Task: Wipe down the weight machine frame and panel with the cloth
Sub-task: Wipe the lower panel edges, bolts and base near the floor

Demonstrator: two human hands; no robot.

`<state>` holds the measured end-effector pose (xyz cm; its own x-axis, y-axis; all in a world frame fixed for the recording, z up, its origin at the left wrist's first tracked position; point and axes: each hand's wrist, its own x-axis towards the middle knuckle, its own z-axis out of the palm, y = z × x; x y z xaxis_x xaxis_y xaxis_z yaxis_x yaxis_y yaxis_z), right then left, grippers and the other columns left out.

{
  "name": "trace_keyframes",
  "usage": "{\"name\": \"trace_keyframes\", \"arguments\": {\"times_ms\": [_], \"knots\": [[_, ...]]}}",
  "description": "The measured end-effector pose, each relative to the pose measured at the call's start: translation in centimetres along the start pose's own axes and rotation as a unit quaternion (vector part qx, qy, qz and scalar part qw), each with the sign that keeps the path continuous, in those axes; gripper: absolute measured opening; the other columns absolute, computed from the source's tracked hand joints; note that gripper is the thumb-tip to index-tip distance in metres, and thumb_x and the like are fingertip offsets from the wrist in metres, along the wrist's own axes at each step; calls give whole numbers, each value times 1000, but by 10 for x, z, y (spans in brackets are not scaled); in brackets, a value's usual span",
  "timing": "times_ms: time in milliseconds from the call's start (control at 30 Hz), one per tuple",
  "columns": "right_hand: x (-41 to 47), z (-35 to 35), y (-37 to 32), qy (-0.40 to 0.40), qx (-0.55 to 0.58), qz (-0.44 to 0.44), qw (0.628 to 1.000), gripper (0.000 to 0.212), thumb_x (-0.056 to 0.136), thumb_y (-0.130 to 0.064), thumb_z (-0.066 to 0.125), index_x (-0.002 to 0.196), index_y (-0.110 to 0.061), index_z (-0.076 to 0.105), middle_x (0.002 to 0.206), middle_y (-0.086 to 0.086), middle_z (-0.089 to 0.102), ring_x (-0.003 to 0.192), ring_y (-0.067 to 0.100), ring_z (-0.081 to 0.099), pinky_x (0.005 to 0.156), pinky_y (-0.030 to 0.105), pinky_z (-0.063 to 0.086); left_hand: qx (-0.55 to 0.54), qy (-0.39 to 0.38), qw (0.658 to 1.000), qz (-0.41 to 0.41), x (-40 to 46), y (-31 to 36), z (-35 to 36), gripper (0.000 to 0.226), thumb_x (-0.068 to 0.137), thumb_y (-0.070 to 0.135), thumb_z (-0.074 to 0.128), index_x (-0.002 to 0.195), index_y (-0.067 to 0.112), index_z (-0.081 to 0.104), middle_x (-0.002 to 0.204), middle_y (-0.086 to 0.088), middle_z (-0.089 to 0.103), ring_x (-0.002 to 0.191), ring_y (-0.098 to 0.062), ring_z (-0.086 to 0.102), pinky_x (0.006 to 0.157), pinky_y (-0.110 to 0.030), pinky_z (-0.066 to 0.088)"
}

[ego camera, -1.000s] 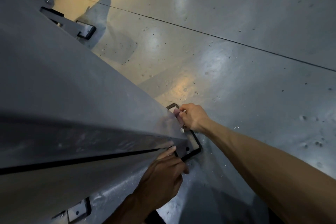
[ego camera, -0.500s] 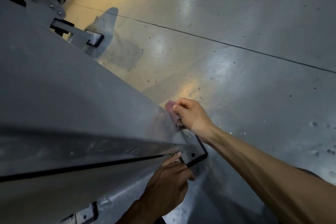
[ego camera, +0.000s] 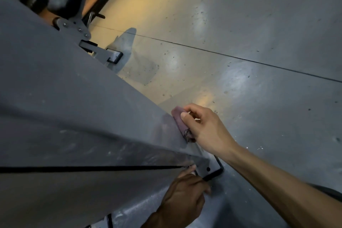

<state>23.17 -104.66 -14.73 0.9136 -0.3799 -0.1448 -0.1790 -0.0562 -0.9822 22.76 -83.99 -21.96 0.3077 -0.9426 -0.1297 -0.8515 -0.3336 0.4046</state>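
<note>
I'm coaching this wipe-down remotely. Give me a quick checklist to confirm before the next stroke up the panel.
1. Cloth gripped by right hand: ok.
2. Cloth touching the panel edge: ok.
3. Left hand bracing at the frame base plate: ok.
4. Panel above the cloth free of obstacles: ok.
5. Streaks on the lower panel face gone: not ok.
6. Cloth clean enough: cannot tell.
</note>
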Motion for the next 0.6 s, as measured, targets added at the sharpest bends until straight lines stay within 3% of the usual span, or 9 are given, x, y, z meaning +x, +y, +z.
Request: {"name": "trace_keyframes", "arguments": {"times_ms": [100,233,333,467,533,600], "knots": [[-7,2,8,10,-51,38,998,20,103,-32,53,88,-26,65,78,-7,67,76,15,65,67,30,51,2,-16,1000,-12,2,7,-4,24,79,17,57,91,29,74,96,10,73,104,-11,67,119,-27,33],[-16,0,-25,27,25,-42,998,20,104,-27,55,88,-21,64,69,-8,62,61,0,59,53,13,42,10,-20,999,-33,5,13,-9,26,81,17,51,89,27,74,87,10,72,90,-10,67,119,-32,33],[-17,-1,-26,23,16,-51,998,18,104,-28,53,94,-23,67,76,-5,67,69,4,62,59,19,43,6,-20,999,-40,4,16,-9,27,82,18,50,90,27,74,88,11,72,88,-8,67,121,-30,29],[-15,5,-6,42,-15,33,998,22,103,-28,53,84,-21,63,66,-9,63,64,4,58,58,22,38,-1,-9,999,-32,3,15,-9,28,81,17,51,91,28,74,90,12,73,91,-7,67,121,-28,30],[-15,7,-18,58,13,8,998,25,103,-26,54,81,-17,61,57,-13,58,56,1,54,52,15,34,0,9,1000,-21,4,11,-8,26,82,16,52,93,26,74,90,9,74,92,-12,68,118,-28,35],[-16,7,-33,61,41,-37,997,26,104,-29,55,81,-18,61,59,-12,57,56,3,52,52,16,35,-8,29,999,-14,5,10,-9,23,87,16,55,95,25,75,92,6,73,95,-17,68,111,-29,44]]}}
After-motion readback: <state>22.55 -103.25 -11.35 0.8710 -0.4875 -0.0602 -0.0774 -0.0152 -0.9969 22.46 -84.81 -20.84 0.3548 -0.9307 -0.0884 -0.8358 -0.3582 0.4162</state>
